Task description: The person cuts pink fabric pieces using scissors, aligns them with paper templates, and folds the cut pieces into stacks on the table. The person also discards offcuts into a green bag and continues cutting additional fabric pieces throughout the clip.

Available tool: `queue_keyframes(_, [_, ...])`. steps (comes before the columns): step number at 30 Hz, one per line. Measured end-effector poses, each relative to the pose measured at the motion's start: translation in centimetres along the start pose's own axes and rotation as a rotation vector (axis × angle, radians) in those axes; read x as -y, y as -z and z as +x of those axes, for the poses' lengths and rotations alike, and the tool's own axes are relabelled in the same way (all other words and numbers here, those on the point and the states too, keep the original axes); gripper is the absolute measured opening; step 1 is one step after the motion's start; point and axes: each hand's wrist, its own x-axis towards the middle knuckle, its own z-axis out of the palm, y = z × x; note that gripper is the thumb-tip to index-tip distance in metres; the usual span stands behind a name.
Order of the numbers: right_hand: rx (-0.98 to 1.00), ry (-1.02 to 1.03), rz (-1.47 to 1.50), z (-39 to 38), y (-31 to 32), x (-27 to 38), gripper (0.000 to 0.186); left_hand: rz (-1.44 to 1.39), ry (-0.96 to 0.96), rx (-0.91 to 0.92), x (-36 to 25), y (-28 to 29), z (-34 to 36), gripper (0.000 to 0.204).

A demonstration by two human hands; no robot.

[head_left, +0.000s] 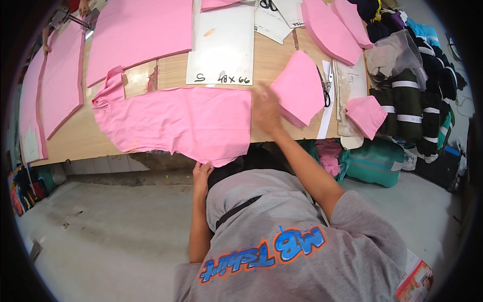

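A wrinkled pink cloth point(181, 121) lies spread along the near edge of the wooden table, its lower right corner hanging over that edge. A narrow folded end of it rises at the far left. My left hand point(202, 175) is closed on the overhanging hem, thumb and fingers pinching it from below. Beside the cloth's right edge, my right hand point(265, 108) is smeared by motion; its fingers do not show clearly, nor whether it touches the cloth. A stack of cut pink pieces point(298, 89) sits just right of that hand.
Behind the cloth lie a white pattern board point(221, 50) and a thick pink fabric stack point(143, 35). Black-handled scissors point(326, 95) and a small pink stack point(366, 116) are at right. Dark fabric rolls point(406, 105) stand beyond. Another person's hand point(83, 8) shows at top left.
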Motion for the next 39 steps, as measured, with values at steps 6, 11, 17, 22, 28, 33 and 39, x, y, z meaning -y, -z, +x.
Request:
queue_keyframes(6, [-0.256, -0.558, 0.082, 1.8, 9.8, -22.1, 0.028, -0.125, 0.056, 0.075, 1.9, 0.5, 1.8, 0.039])
queue_keyframes(11, [-0.087, -0.602, -0.083, 0.9, 10.7, -27.9, 0.041, -0.328, -0.072, -0.092, 3.9, -3.7, -0.1, 0.054])
queue_keyframes(17, [-0.056, -0.376, 0.011, -1.8, 9.2, -31.7, 0.056, -0.347, -0.295, -0.143, 8.0, -7.1, -1.1, 0.046])
queue_keyframes(22, [0.146, -0.455, -0.16, -1.5, 11.0, -29.1, 0.08, -0.314, -0.254, -0.164, 7.4, -10.9, -3.6, 0.038])
queue_keyframes(28, [0.332, -0.606, 0.173, 0.0, 14.0, -32.2, 0.07, -0.269, -0.217, -0.11, 8.4, -11.9, -3.4, 0.036])
queue_keyframes(33, [0.272, -0.82, 1.09, -2.3, 19.3, -32.0, 0.039, -0.237, -0.179, -0.159, 7.9, -14.0, -3.9, 0.045])
queue_keyframes(39, [0.712, -0.684, 1.374, -8.3, 25.6, -25.0, 0.039, -0.211, -0.171, -0.142, 8.7, -14.3, -4.0, 0.038])
